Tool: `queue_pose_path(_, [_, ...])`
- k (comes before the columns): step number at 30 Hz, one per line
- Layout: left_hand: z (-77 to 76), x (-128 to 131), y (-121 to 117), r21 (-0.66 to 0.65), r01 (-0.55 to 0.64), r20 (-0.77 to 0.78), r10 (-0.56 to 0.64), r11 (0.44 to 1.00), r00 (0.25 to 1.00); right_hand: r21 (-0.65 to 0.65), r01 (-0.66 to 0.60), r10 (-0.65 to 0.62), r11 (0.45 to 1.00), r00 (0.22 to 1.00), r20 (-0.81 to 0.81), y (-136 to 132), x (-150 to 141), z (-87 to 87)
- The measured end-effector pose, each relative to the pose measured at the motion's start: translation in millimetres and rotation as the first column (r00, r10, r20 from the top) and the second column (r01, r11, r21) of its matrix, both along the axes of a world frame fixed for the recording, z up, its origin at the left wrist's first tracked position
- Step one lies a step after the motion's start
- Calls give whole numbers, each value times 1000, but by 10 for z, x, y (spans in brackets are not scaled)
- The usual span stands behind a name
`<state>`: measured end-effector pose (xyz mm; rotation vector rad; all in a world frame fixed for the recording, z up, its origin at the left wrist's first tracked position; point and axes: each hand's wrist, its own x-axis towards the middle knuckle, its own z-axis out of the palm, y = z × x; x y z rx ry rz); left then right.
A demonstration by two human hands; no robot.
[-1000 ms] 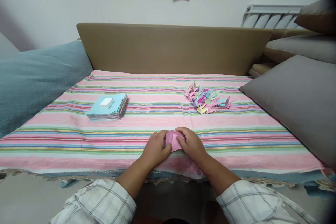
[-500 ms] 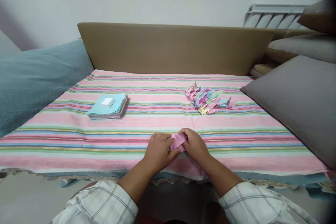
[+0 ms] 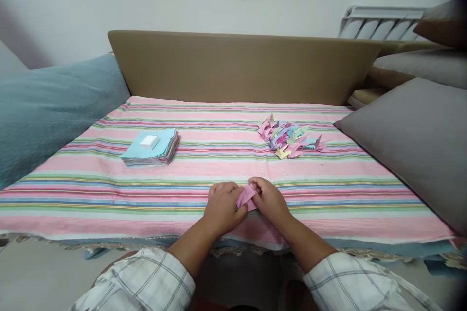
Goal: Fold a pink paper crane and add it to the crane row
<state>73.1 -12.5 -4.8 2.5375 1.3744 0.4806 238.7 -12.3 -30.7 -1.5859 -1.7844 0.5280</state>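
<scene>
A small folded piece of pink paper [image 3: 246, 197] lies on the striped cloth [image 3: 219, 165] near its front edge. My left hand [image 3: 222, 206] pinches its left side with curled fingers. My right hand [image 3: 270, 199] grips its right side, fingertips pressed on the top fold. Most of the paper is hidden between the two hands. Both sleeves are white with a dark check.
A stack of coloured paper squares [image 3: 151, 148] with a small white block [image 3: 149, 141] on top lies at the left. A pile of folded paper cranes [image 3: 288, 136] lies at the right. Grey cushions [image 3: 412, 141] border the right, a blue-grey blanket [image 3: 47, 107] the left, a brown headboard [image 3: 237, 65] behind.
The pink paper has been folded flatter and narrower between my hands. My left fingers have curled tighter on it. The hands have stayed in the same spot.
</scene>
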Motion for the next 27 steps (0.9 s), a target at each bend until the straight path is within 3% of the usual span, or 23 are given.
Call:
queue_pose_path(16, [-77,1,95,-83,-72,68,78,994,995,171,-187,178,967,982,67,-104,4,38])
queue_pose_path(22, [-16,-4,97,-139,-90,115,107,986,988,51,-363,359,931,931,62,-171,81,122])
queue_pose_path(27, [-32,-73,112,-187,-60,262,109,981,959,45,-344,337,938,935,115,-124,77,78])
